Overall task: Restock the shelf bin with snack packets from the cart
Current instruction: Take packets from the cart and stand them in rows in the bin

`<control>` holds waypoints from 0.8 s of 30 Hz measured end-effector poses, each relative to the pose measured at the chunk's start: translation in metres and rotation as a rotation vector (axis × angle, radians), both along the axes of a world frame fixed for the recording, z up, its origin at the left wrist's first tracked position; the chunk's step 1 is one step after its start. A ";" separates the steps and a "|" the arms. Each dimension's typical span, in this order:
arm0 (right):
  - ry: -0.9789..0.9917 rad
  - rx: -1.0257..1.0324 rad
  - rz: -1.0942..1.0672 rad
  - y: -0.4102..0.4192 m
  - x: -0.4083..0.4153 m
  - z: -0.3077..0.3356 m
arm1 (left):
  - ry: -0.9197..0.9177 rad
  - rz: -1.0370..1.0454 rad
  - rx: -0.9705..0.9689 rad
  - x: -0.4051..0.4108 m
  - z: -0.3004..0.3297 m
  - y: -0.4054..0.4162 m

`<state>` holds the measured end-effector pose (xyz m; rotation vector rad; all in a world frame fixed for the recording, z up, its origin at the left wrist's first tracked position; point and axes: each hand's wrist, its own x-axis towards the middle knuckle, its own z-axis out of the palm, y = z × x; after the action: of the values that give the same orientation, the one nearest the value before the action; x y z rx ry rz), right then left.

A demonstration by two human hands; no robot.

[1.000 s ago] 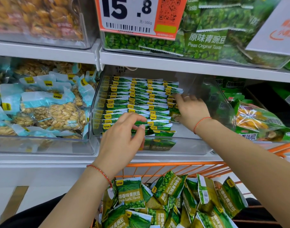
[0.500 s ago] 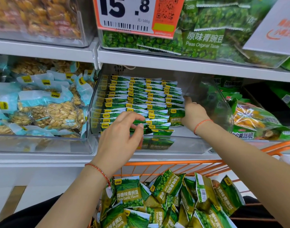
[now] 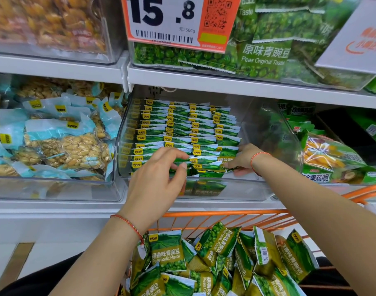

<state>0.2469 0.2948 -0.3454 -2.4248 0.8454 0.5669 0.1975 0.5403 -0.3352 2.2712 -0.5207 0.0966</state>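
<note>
Both hands point(image 3: 159, 180) on glossy flat green packets point(image 3: 182, 133) in clear plastic bin point(image 3: 242, 189).

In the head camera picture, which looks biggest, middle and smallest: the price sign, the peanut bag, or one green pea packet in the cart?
1. price sign, cut off at the top
2. peanut bag
3. pea packet, though nearest the camera

White store shelf point(image 3: 236, 86), two tiers w/ clear plastic bins side by side. Lower tier point(image 3: 54, 207): left bin point(image 3: 54, 189) of blue-wrapped nut packs, centre bin point(image 3: 247, 189) w/ green pea packets point(image 3: 182, 124) stacked in neat rows, right bin of mixed green bags point(image 3: 332, 159). Upper tier: bin of "Peas Original Taste" bags point(image 3: 266, 54) behind a 15.8 price tag point(image 3: 172, 20).
</note>
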 end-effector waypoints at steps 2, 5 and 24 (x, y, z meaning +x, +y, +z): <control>-0.024 0.030 -0.061 -0.002 0.002 -0.002 | -0.007 -0.002 0.021 0.000 0.000 0.000; -0.054 -0.020 -0.132 -0.003 0.001 -0.001 | -0.006 -0.002 0.047 0.000 0.000 -0.001; -0.149 0.438 -0.176 0.009 -0.004 0.001 | -0.033 -0.015 0.064 0.000 -0.001 0.000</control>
<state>0.2425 0.3035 -0.3441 -1.9474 0.7697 0.4436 0.1972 0.5405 -0.3366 2.3312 -0.5655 0.1111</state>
